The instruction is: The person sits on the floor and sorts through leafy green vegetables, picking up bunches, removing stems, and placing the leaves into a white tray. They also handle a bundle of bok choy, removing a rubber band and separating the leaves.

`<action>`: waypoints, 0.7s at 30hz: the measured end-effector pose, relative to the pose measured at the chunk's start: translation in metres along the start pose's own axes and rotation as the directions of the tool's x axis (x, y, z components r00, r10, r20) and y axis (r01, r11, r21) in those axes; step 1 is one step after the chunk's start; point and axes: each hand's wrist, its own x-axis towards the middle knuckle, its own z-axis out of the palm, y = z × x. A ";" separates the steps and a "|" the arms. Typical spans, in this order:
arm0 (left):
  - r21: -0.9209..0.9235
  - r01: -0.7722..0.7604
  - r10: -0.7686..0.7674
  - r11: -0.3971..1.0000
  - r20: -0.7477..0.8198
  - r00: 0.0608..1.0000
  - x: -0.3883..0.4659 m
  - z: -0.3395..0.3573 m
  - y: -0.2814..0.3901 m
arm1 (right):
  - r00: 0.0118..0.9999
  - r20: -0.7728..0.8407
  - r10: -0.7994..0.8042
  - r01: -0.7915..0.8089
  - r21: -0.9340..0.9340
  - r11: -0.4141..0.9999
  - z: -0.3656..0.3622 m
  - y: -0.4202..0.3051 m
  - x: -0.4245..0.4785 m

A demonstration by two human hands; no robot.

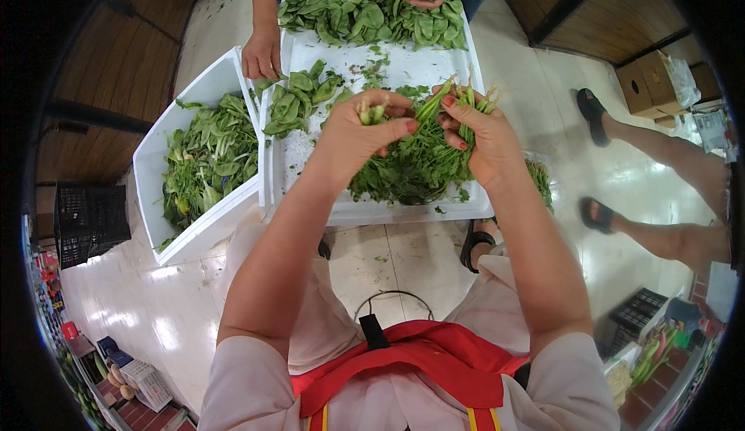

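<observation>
Thin-stemmed leafy herbs (407, 169), roots upward, hang from both of my hands over a white foam tray (407, 217). My left hand (369, 125) is closed around a small bundle with pale stem ends showing above the fingers. Several green stems with thin roots are pinched in my right hand (474, 125). Flat green leaves (294, 99) lie on the tray left of my hands, among loose scraps. A larger pile of broad leaves (372, 9) covers the tray's far end.
A white foam box (145, 163) of mixed greens stands at the left. Across the tray, another person's hands (262, 53) touch leaves. Someone's sandalled feet (596, 215) are at the right. Another green bunch (540, 183) is beside the tray; a black crate (93, 221) stands far left.
</observation>
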 end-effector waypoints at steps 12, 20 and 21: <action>0.059 0.111 -0.116 0.992 0.087 0.989 0.005 -0.017 -0.008 | 0.999 -0.044 0.012 -0.017 -0.112 0.994 -0.001 0.001 0.000; 0.383 0.086 -0.106 0.920 0.032 0.994 0.005 -0.038 -0.009 | 1.000 -0.005 0.021 -0.021 -0.104 0.994 0.002 -0.001 -0.003; 0.414 0.081 -0.100 0.907 0.023 0.995 0.005 -0.041 -0.008 | 1.000 -0.008 0.026 -0.026 -0.103 0.994 0.002 -0.001 -0.002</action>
